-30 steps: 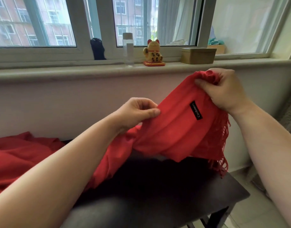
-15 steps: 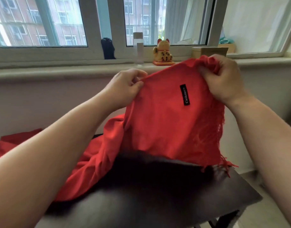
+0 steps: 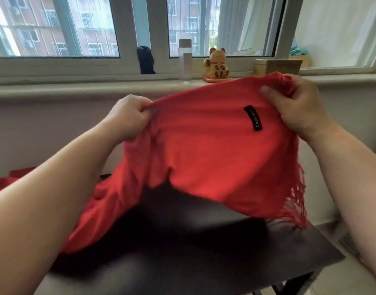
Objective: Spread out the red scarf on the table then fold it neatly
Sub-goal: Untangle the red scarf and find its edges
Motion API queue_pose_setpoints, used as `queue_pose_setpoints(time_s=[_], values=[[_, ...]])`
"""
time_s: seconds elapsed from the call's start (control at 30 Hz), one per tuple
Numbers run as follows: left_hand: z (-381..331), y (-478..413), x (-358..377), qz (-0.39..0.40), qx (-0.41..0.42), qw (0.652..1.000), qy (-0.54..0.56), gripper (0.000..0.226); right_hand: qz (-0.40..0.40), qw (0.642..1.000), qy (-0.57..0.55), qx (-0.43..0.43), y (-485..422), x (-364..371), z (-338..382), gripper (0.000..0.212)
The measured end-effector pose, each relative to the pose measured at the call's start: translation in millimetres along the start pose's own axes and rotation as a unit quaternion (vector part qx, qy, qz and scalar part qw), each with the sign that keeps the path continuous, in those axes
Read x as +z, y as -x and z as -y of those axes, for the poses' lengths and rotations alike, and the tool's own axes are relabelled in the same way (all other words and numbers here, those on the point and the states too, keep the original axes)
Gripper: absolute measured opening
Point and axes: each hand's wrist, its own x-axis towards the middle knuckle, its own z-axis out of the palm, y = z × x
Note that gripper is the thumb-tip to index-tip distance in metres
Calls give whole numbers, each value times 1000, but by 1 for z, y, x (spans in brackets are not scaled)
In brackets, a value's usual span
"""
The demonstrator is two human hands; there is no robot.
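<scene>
A: While the scarf hangs in the air, how do I enter it?

B: Item: one red scarf, woven, fringed. Position: one end is raised above the table, stretched between both hands; the rest trails down to the left, onto the tabletop and past the left forearm.

A: Holds?

B: Left hand: closed in a pinch on the top edge, at what looks like a corner. Right hand: closed, thumb in front, a bunched handful of the other top corner gathered in the fist.

A: Marks?

B: A black label sewn near the right hand, lettering too blurred to read. Fringe runs down the right side, under the right hand, so that side is the short end.

A: Handling?

B: Judged light and very soft: it sags between the grips and drapes in loose folds, no stiffness to hold a shape. Likely a little clingy rather than slippery. Not fragile, though the fringe could snag or tangle.

A: Best grip points?

B: The two corners of the fringed end, pinched rather than bunched, so the edge pulls straight. The right fist probably needs to loosen to a corner pinch before laying it flat.

A: Background items?

B: A cat figurine and a bottle on the sill, well apart from the scarf.
</scene>
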Motion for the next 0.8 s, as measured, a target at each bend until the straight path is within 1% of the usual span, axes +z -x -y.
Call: queue_pose_setpoints(time_s=[0.03,0.07,0.1,0.13,0.17,0.2,0.23,0.27,0.3,0.33,0.37,0.4,0.43,0.47,0.5,0.53,0.57,0.6,0.63,0.67,0.7,0.73,0.77,0.8], values=[[-4,1,-2,19,-2,1000,-9,26,85,995,-14,40,2,3,1,12],[-5,1,-2,57,-4,998,-18,22,185,978,-4,95,5,4,5,13],[-2,1,-2,73,-13,997,-20,21,253,959,34,122,7,6,3,12],[-1,2,-4,80,-19,997,-11,22,250,958,71,118,7,6,-1,11],[0,4,-6,100,-18,995,12,21,166,977,108,76,4,4,-7,13],[-2,7,-8,120,-11,992,37,20,48,990,129,31,1,2,-11,15],[-2,8,-9,118,-7,992,54,20,-12,992,126,14,-2,1,-12,16],[-2,9,-11,106,-7,991,78,20,4,993,112,22,-3,3,-10,15],[-4,10,-12,115,-16,987,111,21,85,990,101,46,-2,6,-11,12],[-7,12,-12,148,-31,978,141,21,164,978,109,72,0,8,-11,8],[-9,13,-11,167,-45,973,155,21,171,974,131,75,1,10,-11,10],[-8,13,-12,144,-48,977,147,22,110,981,152,57,-1,8,-13,9],[-6,11,-13,88,-46,987,128,25,7,986,166,30,-5,4,-15,6],[-4,10,-14,51,-46,990,121,28,-85,982,166,4,-8,1,-13,14],[-5,11,-15,77,-48,987,134,27,-137,980,145,-21,-8,3,-7,19],[-8,14,-14,146,-57,975,160,23,-147,982,112,-28,-9,3,-2,20],[-10,17,-11,193,-73,960,187,21,-121,990,68,-14,-8,4,3,16],[-12,16,-10,185,-84,957,206,21,-60,998,16,20,-5,4,9,11],[-11,16,-12,141,-92,962,214,22,36,996,-27,73,-1,2,16,11],[-6,15,-14,112,-93,963,226,23,156,977,-47,138,4,-3,22,17],[-2,17,-20,140,-97,952,255,23,266,942,-31,204,7,-10,25,26],[0,21,-26,215,-108,928,283,20,345,903,-11,256,9,-14,25,29],[1,27,-30,280,-122,912,275,18,382,881,15,279,9,-17,20,22],[4,28,-29,296,-121,923,215,17,371,885,46,277,8,-17,15,13]])
